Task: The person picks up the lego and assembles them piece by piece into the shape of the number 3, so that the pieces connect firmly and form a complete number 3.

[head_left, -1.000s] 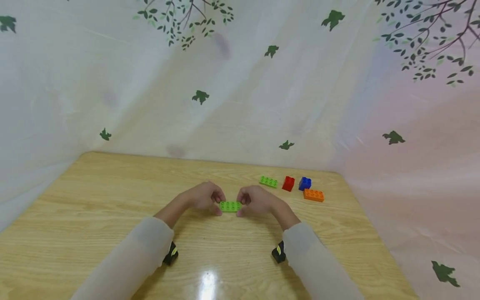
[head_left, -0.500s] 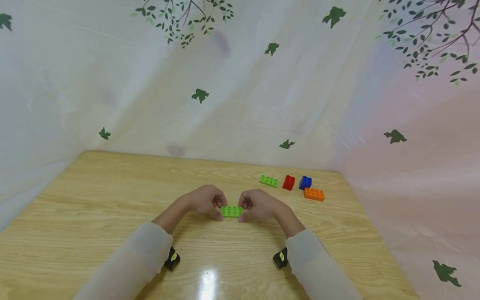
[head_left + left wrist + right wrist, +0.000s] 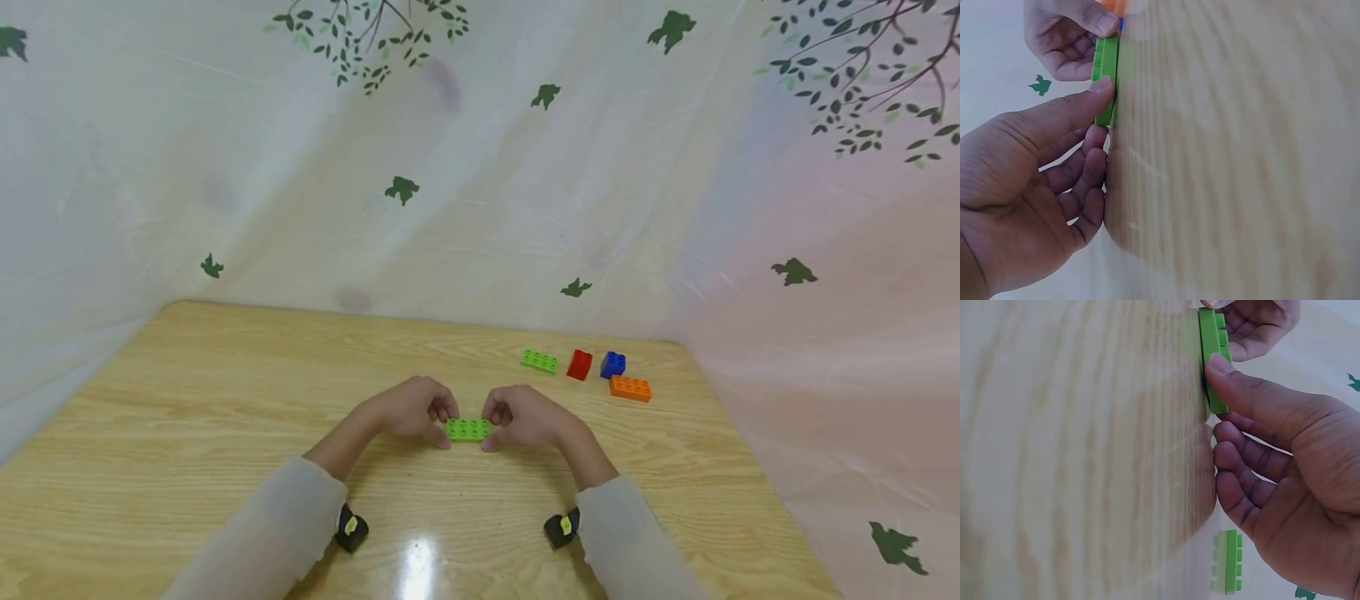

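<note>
A flat lime-green toy building brick (image 3: 468,430) with two rows of studs lies low at the middle of the table, studs up. My left hand (image 3: 417,408) pinches its left end between thumb and fingers. At the other end, my right hand (image 3: 528,418) pinches it the same way. In the left wrist view the left thumb lies along the near side of the green brick (image 3: 1107,69), and its other fingers curl by the tabletop. The right wrist view shows the right thumb pressed on the side of the green brick (image 3: 1213,344).
Toward the back right of the wooden table (image 3: 247,375) lie a second green brick (image 3: 539,361), a red brick (image 3: 580,365), a blue brick (image 3: 612,364) and an orange brick (image 3: 630,388). A leaf-patterned cloth (image 3: 480,250) hangs behind the table and along its right side.
Both hands have brought the green brick a little nearer to the body and slightly to the right, keeping their pinch on its ends. The other bricks stay where they were.
</note>
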### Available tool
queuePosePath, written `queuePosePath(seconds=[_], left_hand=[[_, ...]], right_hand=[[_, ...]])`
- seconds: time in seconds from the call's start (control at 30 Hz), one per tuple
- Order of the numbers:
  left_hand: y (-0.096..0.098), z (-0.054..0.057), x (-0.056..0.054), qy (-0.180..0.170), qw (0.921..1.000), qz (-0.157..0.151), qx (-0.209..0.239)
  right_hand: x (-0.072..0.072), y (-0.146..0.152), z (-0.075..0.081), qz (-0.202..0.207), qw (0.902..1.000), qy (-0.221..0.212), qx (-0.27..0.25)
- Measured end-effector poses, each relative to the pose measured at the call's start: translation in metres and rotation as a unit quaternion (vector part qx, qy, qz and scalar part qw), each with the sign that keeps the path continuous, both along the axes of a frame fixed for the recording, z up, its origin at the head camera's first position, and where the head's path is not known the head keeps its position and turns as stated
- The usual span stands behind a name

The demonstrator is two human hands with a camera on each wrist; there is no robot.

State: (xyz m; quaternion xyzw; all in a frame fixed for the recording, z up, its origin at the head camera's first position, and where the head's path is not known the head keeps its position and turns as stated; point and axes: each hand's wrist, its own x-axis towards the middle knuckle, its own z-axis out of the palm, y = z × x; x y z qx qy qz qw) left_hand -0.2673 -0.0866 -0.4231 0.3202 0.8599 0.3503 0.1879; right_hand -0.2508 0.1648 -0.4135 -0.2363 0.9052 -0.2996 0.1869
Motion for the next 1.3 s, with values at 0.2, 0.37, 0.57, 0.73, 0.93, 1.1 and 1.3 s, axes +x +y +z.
queuePosePath(seconds=[0.2,0.37,0.57,0.73,0.93,1.1,1.3], left_hand=[[0.002,-0.001,0.006,0.002,1.0,0.003,0.009],[0.004,-0.001,0.009,0.002,0.9999,0.005,0.01],[0.006,-0.003,0.014,-0.006,0.9999,0.001,0.009],[0.005,-0.005,0.016,0.0,0.9999,-0.001,0.011],[0.003,-0.007,0.02,0.001,0.9998,-0.002,0.02],[0.003,-0.006,0.019,0.001,0.9997,-0.005,0.023],[0.004,-0.006,0.02,0.002,0.9999,-0.005,0.016]], right_hand=[[0.004,0.004,-0.003,-0.001,0.9999,0.01,0.0],[0.006,0.005,-0.005,-0.003,0.9999,0.015,-0.005],[0.009,0.008,-0.006,-0.005,1.0,0.008,0.0],[0.011,0.009,-0.007,-0.001,1.0,0.005,-0.004],[0.013,0.008,-0.005,0.009,0.9999,0.005,-0.006],[0.013,0.009,-0.004,0.008,0.9999,0.005,-0.007],[0.014,0.011,-0.005,0.014,0.9997,0.007,-0.016]])
